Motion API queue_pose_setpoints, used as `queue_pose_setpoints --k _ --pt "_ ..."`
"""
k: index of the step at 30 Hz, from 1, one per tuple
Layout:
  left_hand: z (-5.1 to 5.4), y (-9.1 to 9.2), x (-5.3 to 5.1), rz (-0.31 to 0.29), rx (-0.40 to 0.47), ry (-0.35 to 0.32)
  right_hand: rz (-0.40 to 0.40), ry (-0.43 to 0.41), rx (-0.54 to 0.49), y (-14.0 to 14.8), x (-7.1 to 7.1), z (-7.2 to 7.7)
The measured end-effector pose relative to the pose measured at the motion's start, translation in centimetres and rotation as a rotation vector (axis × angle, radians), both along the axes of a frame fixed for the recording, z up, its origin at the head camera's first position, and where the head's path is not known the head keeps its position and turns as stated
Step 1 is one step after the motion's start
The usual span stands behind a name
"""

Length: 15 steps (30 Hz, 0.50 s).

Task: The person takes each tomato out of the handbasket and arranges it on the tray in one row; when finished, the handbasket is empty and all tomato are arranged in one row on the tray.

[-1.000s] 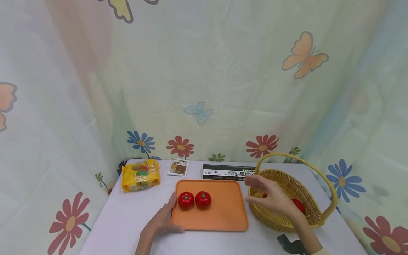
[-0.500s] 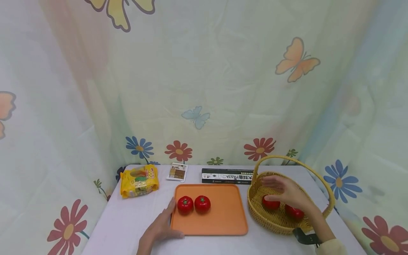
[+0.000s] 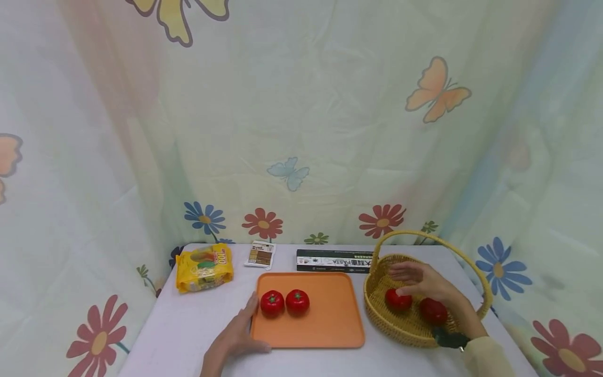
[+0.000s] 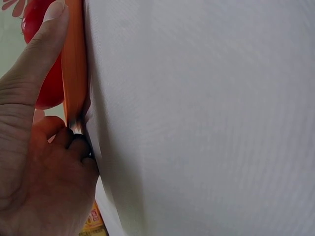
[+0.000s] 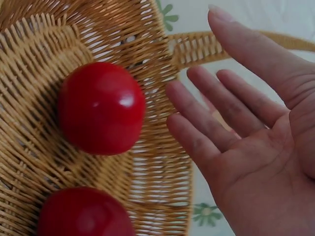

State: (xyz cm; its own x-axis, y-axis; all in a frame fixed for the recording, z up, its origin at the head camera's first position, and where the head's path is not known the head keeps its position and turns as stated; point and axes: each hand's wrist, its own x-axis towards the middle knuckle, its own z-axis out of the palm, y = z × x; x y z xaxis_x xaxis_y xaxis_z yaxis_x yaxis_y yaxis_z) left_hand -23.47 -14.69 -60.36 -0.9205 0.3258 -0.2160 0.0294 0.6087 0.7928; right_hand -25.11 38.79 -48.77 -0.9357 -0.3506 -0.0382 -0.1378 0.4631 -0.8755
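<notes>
My left hand [image 3: 234, 332] rests at the near left corner of an orange tray [image 3: 330, 324]. Its fingers lie along the left side and its thumb along the front edge, where the left wrist view shows the thumb [image 4: 39, 46] at the rim. Two red tomatoes [image 3: 272, 303] sit side by side on the tray's left half. Over a wicker basket [image 3: 388, 327] at the right hovers my right hand [image 3: 424, 280], fingers extended and apart. Two more red tomatoes lie inside; the right wrist view shows one tomato [image 5: 102, 108] beside the fingertips, with a gap between.
A yellow packet [image 3: 204, 268] stands at the back left. Behind the tray lie a small white-and-brown sachet [image 3: 260, 254] and a long dark pasta box [image 3: 332, 261]. The basket's tall handle [image 3: 471, 262] arches over its right part. A flowered curtain [image 3: 301, 131] encloses the table.
My right hand has moved right, from between tray and basket to over the basket's inside, near the tomatoes. My left hand has stayed at the tray. The head view has tilted slightly.
</notes>
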Motion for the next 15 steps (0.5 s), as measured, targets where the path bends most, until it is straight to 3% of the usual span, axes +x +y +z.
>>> queue_pose_setpoints --k 8,15 --pt "0.1 0.1 -0.1 -0.010 0.002 0.022 -0.049 -0.085 -0.013 1.2 -1.6 -2.1" --pt "0.1 0.2 0.0 -0.001 0.006 -0.006 -0.065 -0.165 -0.011 2.2 -1.7 -3.8"
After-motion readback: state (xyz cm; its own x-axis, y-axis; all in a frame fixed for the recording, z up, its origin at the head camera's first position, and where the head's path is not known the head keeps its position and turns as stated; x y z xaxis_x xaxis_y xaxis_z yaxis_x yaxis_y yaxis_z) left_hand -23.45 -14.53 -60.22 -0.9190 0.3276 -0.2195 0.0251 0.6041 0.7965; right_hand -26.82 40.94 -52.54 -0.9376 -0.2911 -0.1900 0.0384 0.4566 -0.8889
